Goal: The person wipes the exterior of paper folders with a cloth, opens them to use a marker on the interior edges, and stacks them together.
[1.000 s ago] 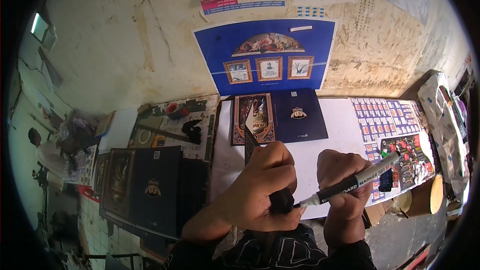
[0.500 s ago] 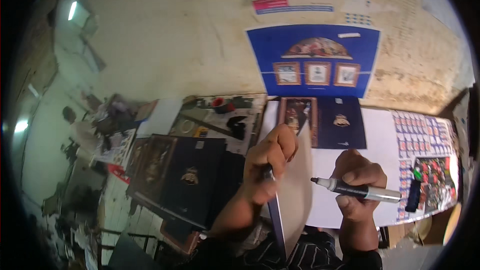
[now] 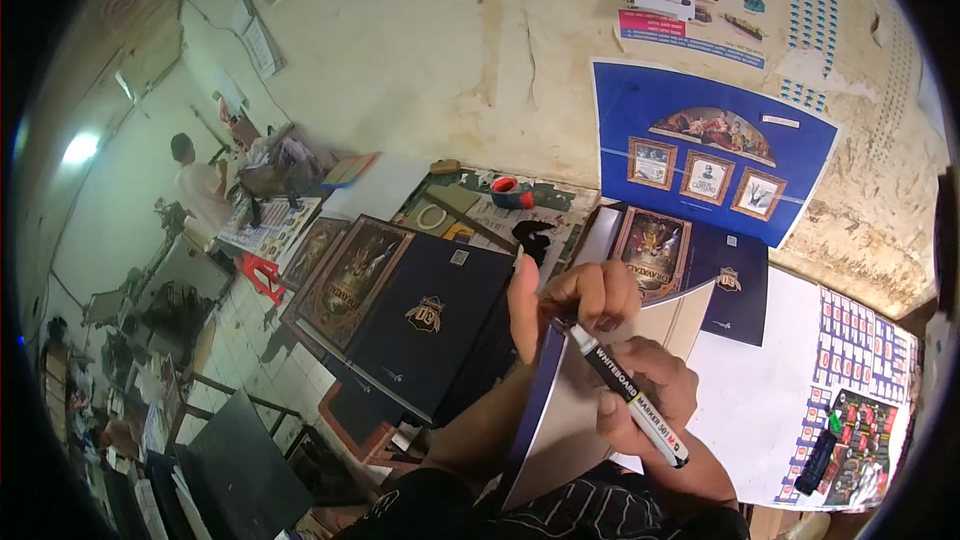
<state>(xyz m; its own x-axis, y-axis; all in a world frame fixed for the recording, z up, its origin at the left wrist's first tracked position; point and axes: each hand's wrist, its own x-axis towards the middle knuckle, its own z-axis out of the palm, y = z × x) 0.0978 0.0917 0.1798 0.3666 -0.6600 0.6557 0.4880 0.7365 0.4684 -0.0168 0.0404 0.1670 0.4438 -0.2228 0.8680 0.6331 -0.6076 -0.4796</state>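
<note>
While hands [image 3: 590, 296] [image 3: 660, 385] hold marker [image 3: 636, 406] and board [image 3: 575, 405], red-rimmed round object [image 3: 514, 199], inside unclear.

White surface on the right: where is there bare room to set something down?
The bare patch of white surface lies between the open dark-blue cover, the printed sheet and the right hand. Leftward it's crowded: dark covers, a pale ring.

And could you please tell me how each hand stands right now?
Left hand: closed, holding the tan-faced board near its upper end.
Right hand: closed, holding the black-and-white marker.
</note>
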